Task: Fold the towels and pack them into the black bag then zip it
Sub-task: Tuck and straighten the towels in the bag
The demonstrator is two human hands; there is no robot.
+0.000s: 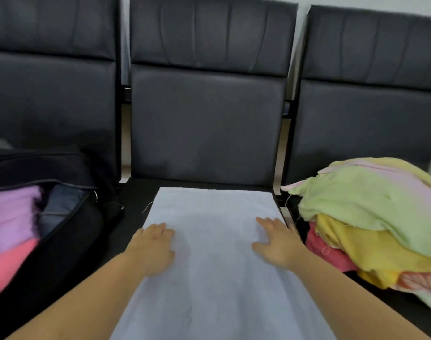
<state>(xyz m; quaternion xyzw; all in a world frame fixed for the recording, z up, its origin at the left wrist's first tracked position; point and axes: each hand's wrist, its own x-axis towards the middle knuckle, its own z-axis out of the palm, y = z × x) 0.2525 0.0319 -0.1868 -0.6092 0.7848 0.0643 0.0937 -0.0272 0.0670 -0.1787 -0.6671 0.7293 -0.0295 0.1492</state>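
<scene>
A pale blue towel (214, 261) lies spread flat on the middle black seat. My left hand (153, 246) rests flat on its left side with straight fingers. My right hand (278, 244) rests flat on its right side, fingers spread. The black bag (69, 241) stands unzipped on the left seat, holding a lilac towel (10, 217) above a pink towel (5, 266). On the right seat sits a loose pile of towels (371, 222): pale green on top, yellow and pink beneath.
Three black padded chairs stand side by side, their backrests (209, 123) rising behind the seats. Narrow gaps separate the seats. A bare strip of black seat (136, 195) shows left of the blue towel.
</scene>
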